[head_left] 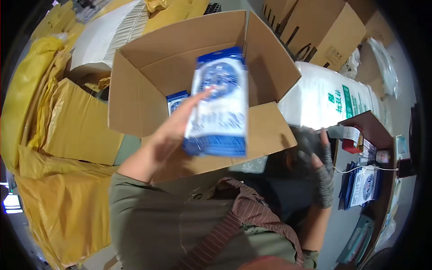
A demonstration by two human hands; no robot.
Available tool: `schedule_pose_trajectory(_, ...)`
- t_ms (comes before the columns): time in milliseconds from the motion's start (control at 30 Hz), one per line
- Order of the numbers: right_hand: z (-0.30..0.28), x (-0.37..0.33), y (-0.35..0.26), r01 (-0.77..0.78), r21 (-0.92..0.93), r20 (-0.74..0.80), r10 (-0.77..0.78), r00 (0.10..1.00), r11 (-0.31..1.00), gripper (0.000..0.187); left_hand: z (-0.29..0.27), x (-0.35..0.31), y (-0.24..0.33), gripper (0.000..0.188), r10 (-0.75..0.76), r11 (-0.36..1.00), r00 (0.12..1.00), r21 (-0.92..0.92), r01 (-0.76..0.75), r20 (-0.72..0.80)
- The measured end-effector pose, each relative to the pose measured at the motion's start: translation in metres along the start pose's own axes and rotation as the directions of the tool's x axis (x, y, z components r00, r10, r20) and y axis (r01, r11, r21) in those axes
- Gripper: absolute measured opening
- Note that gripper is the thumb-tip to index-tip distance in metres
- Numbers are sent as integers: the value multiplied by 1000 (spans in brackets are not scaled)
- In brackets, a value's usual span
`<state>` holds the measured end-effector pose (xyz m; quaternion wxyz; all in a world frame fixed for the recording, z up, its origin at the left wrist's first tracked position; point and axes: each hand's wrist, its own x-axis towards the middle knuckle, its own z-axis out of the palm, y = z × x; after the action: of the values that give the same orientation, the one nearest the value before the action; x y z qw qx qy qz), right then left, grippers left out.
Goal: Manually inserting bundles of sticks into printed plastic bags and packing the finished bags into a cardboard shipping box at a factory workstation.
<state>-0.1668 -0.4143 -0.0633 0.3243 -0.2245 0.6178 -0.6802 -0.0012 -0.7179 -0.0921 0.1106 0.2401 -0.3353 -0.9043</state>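
At twelve o'clock, a cardboard box (128, 94) was seen open; over it, a packet (220, 119) was gripped by the left hand (177, 122). Toward four o'clock, the right hand (321, 170) was blurred; its grip could not be told. The packet could be dropped if loosely pinched.

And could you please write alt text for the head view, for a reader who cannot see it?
A person's left hand holds a blue-and-white packet over an open box, with another packet inside. The right hand, in a dark glove, is blurred, right of the box; yellow bundles lie at left.
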Motion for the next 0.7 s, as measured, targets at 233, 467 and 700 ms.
schedule_pose_trajectory(233,-97,-38,59,-74,50,-289,85,954,996,77,-251,128,-3,74,-284,918,897,175,357,-339)
schedule_pose_trajectory(467,-116,-129,76,-138,-97,-439,82,895,986,84,-253,154,10,69,53,913,697,317,256,-715)
schedule_pose_trajectory(700,-82,-159,67,-181,-380,-527,-51,848,907,74,31,132,-14,51,601,389,722,664,-639,343)
